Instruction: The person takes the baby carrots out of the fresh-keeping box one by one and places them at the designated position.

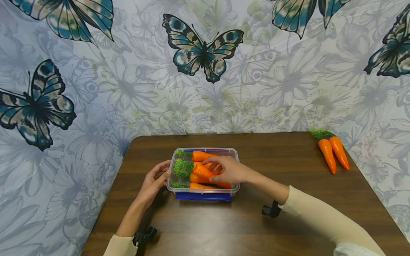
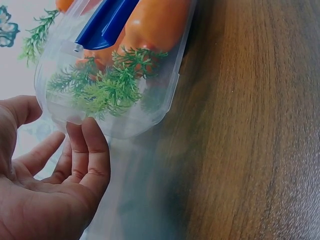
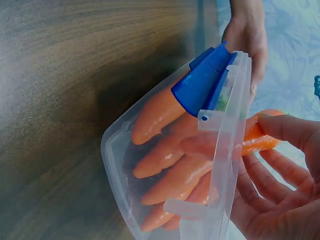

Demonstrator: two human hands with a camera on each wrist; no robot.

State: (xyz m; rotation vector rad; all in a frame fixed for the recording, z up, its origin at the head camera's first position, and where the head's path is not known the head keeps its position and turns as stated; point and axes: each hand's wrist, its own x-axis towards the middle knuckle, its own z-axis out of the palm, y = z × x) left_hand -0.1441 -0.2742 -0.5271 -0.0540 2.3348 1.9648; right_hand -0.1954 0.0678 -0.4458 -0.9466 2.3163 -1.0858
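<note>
A clear plastic container (image 1: 204,190) with blue side clips stands on the table, holding several orange toy carrots (image 1: 203,156) with green leafy tops (image 1: 182,168) toward its left end. My right hand (image 1: 225,169) reaches over it and pinches the top carrot (image 3: 260,137) between thumb and fingers. That carrot lies across the others, within the rim in the head view. At the container's left end is my left hand (image 1: 155,180), its relaxed fingers (image 2: 96,155) touching the end wall and the thumb near the rim.
Two more carrots (image 1: 327,156) with green tops lie at the back right edge of the brown wooden table (image 1: 272,153). A butterfly-patterned cloth (image 1: 205,103) hangs behind. Dark wrist straps (image 1: 271,209) are on both arms.
</note>
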